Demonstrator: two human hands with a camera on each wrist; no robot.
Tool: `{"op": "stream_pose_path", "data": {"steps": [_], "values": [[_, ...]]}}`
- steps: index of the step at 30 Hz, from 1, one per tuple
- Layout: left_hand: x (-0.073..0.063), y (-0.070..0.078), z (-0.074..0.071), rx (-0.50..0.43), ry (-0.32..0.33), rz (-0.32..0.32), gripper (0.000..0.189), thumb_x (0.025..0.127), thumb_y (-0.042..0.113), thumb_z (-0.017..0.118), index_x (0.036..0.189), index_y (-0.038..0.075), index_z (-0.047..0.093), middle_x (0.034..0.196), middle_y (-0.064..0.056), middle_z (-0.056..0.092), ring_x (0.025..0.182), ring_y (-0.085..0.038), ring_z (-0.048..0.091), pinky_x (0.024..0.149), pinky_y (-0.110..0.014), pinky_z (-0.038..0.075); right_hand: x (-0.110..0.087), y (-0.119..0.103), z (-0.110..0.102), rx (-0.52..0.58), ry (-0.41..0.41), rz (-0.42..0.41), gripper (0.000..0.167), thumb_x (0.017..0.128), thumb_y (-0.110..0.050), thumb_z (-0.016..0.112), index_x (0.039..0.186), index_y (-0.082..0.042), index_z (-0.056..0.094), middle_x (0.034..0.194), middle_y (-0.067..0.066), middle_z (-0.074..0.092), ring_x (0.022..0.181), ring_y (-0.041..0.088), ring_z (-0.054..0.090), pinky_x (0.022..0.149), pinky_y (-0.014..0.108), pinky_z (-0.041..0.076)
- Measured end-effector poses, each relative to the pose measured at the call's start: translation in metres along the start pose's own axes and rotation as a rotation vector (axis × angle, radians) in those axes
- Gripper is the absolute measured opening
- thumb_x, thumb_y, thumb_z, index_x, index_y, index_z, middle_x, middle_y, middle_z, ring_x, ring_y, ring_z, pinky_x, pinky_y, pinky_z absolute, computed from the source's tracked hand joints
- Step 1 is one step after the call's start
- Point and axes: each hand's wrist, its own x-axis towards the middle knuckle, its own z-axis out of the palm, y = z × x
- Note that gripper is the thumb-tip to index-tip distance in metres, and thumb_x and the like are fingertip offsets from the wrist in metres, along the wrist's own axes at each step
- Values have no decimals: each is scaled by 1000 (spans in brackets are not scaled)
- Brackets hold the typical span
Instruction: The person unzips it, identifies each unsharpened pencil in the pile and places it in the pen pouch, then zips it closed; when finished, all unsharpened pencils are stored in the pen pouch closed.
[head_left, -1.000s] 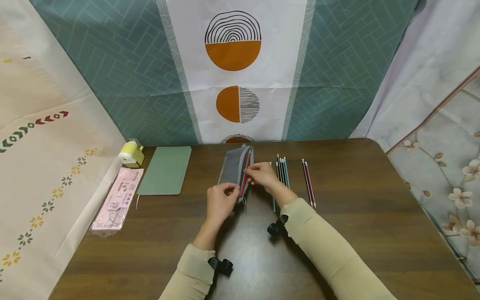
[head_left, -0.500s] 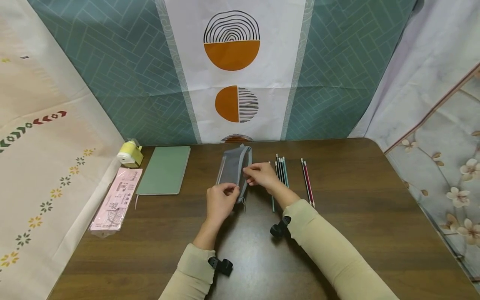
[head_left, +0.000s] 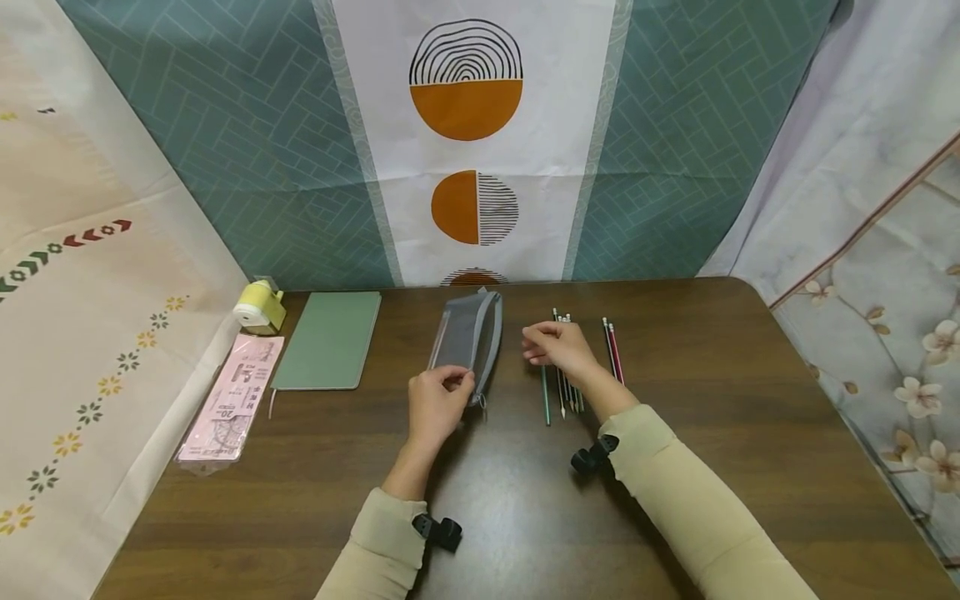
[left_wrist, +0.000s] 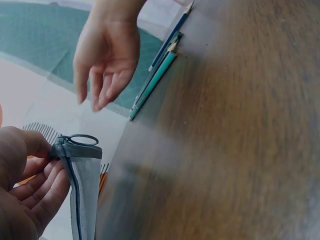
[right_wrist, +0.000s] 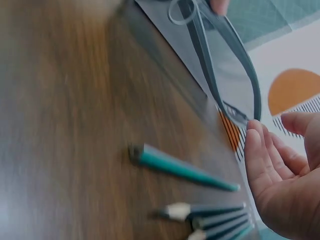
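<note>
The right hand (head_left: 558, 346) has withdrawn, fingers relaxed and holding nothing, from the grey pouch (head_left: 455, 333) to near the pencils (head_left: 546, 400), so one insertion seems finished, while the left hand (head_left: 437, 404) pinches the pouch's near end, its mouth gaping toward the tabletop's (head_left: 300, 492) far edge.

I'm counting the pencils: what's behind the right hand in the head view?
Pencils: several ends show above the right hand, points below it. It hides their middle stretches and the upper end of the leftmost green pencil, so that view gives no sure count.
</note>
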Motion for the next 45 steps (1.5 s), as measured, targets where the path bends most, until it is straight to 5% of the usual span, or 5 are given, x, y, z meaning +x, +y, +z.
{"op": "stream_pose_path", "data": {"steps": [10, 17, 28, 39, 45], "values": [[-1, -4, 0, 21, -15, -18, 6, 85, 6, 77, 83, 1, 79, 69, -5, 72, 56, -13, 65, 55, -28, 54, -6, 13, -32, -19, 205, -53, 34, 101, -16, 63, 122, 11, 64, 107, 29, 70, 70, 10, 69, 66, 22, 58], [-1, -4, -2, 21, 8, 7, 5, 84, 4, 76, 81, 1, 79, 67, -5, 71, 55, -14, 64, 54, -28, 53, -8, 18, -48, -187, 347, -92, 27, 98, -18, 67, 112, 5, 71, 100, 21, 73, 73, 16, 71, 67, 26, 59], [-1, -6, -1, 27, -3, -3, 5, 84, 4, 77, 81, 1, 79, 66, -4, 71, 54, -12, 63, 53, -24, 51, -10, 29, -59, -529, 316, -141, 23, 91, -13, 75, 109, 3, 73, 100, 16, 74, 84, 22, 69, 69, 26, 50], [-1, -6, -1, 17, -12, 7, 5, 84, 4, 76, 82, 0, 78, 68, -6, 72, 55, -15, 64, 54, -26, 53, -8, 31, -72, -581, 217, -62, 26, 94, -12, 72, 113, 5, 69, 100, 18, 71, 71, 18, 67, 63, 27, 55], [-1, -8, 0, 15, -14, 10, 5, 85, 3, 76, 81, 1, 78, 68, -5, 72, 55, -14, 64, 54, -25, 51, -11, 29, -72, -671, 232, -91, 32, 91, -18, 75, 113, 5, 69, 98, 17, 71, 84, 29, 69, 74, 40, 56]]}}
